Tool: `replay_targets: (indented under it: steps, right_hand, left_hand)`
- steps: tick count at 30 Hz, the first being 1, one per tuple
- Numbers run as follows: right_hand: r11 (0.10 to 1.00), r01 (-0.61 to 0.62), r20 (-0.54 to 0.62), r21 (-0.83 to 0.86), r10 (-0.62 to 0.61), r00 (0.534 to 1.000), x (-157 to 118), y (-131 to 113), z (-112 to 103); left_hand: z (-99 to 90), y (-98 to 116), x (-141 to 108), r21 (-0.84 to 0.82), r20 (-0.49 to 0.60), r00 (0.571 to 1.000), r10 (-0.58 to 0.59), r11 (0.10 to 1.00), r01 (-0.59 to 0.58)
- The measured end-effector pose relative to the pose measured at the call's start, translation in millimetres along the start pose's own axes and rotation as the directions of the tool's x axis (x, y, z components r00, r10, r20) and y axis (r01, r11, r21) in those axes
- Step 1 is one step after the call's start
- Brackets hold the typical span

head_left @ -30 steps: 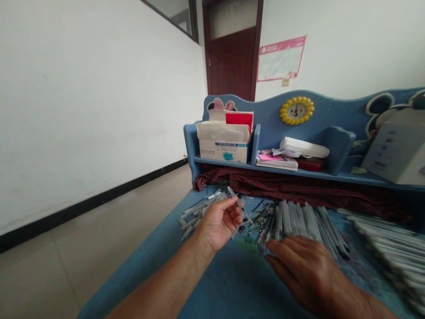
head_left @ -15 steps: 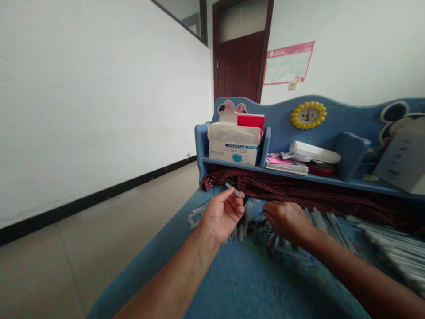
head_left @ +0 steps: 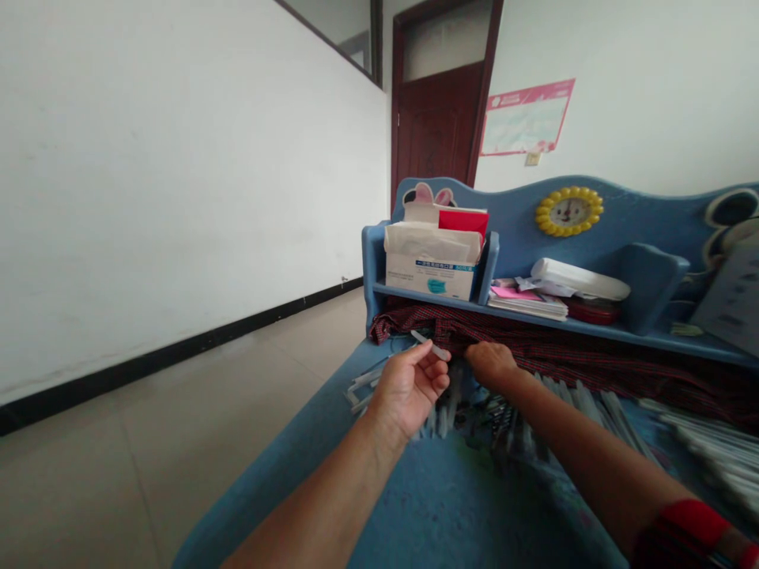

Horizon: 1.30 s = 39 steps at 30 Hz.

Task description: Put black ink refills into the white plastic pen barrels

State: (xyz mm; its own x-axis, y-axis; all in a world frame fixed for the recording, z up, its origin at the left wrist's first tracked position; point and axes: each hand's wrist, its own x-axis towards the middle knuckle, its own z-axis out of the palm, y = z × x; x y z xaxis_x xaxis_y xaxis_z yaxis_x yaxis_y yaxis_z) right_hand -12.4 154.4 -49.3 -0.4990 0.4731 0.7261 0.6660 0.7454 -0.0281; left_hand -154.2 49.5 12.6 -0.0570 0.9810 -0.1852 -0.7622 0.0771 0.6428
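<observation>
A thin whitish translucent stick (head_left: 428,344) is pinched between the thumb and fingers of my left hand (head_left: 413,387), palm turned up. My right hand (head_left: 491,365) is just to the right, back up, fingers closed, close to the dark red checked cloth (head_left: 563,371); its fingertips are hidden, and I cannot make out what they hold. Below and between the hands, clear slim pieces (head_left: 442,415) and small dark items lie in a row on the blue desk (head_left: 415,506). Further clear pieces (head_left: 593,407) lie beyond my right forearm.
Along the back runs a blue shelf (head_left: 640,288) with a white mask box (head_left: 430,261), papers (head_left: 527,302), a white roll (head_left: 578,280) and a yellow flower clock (head_left: 569,212). Long pale strips (head_left: 711,450) are stacked at the right.
My right hand has moved up toward the cloth and nearer my left hand. My left hand still pinches the stick. The view has shifted slightly, and a red sleeve now shows.
</observation>
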Motion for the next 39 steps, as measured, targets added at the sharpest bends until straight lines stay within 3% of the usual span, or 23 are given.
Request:
replay_targets:
  steps: [4,10,11,13,15,16,18,22,33,39]
  right_hand:
    - [0.984,-0.179,0.308,-0.024,0.178,0.935,7.3,-1.2,-24.2]
    - [0.895,-0.407,0.478,0.185,0.280,0.833,-20.3,-30.4,-83.3]
    - [0.830,-0.491,0.510,0.267,0.311,0.802,-28.7,-35.8,-92.0]
    - [0.504,-0.704,0.591,0.500,0.395,0.703,-44.4,-44.6,-106.1]
    - [0.179,-0.769,0.652,0.613,0.435,0.621,-56.8,-49.9,-115.3]
    - [0.088,-0.769,0.666,0.634,0.443,0.600,-61.7,-51.3,-118.0]
    - [-0.007,-0.765,0.684,0.644,0.454,0.571,-69.0,-51.8,-120.2]
    - [-0.062,-0.766,0.694,0.640,0.475,0.542,-77.3,-49.0,-117.6]
    - [-0.090,-0.747,0.701,0.659,0.435,0.566,-83.6,-46.1,-109.4]
    - [-0.094,-0.753,0.701,0.652,0.455,0.550,-82.5,-45.4,-110.7]
  left_hand:
    - [-0.2,-0.9,0.2,0.049,-0.015,1.000,0.021,0.999,-0.020]
    - [3.8,-12.5,-2.8,0.162,0.012,0.998,0.061,0.985,-0.062]
    - [4.5,-16.1,-3.7,0.178,0.027,0.998,0.056,0.982,-0.060]
    - [5.9,-24.0,-6.2,0.214,0.062,0.997,0.039,0.975,-0.052]
    - [7.1,-32.2,-9.2,0.255,0.097,0.995,0.012,0.966,-0.037]
    - [7.7,-36.1,-10.8,0.276,0.114,0.994,-0.005,0.961,-0.027]
    - [9.1,-43.2,-14.0,0.318,0.142,0.989,-0.040,0.948,-0.007]
    - [12.8,-53.7,-19.2,0.407,0.166,0.983,-0.083,0.914,0.009]
    - [13.8,-61.5,-19.5,0.517,0.174,0.980,-0.101,0.856,-0.003]
    - [13.2,-61.9,-18.2,0.535,0.160,0.982,-0.099,0.845,-0.002]
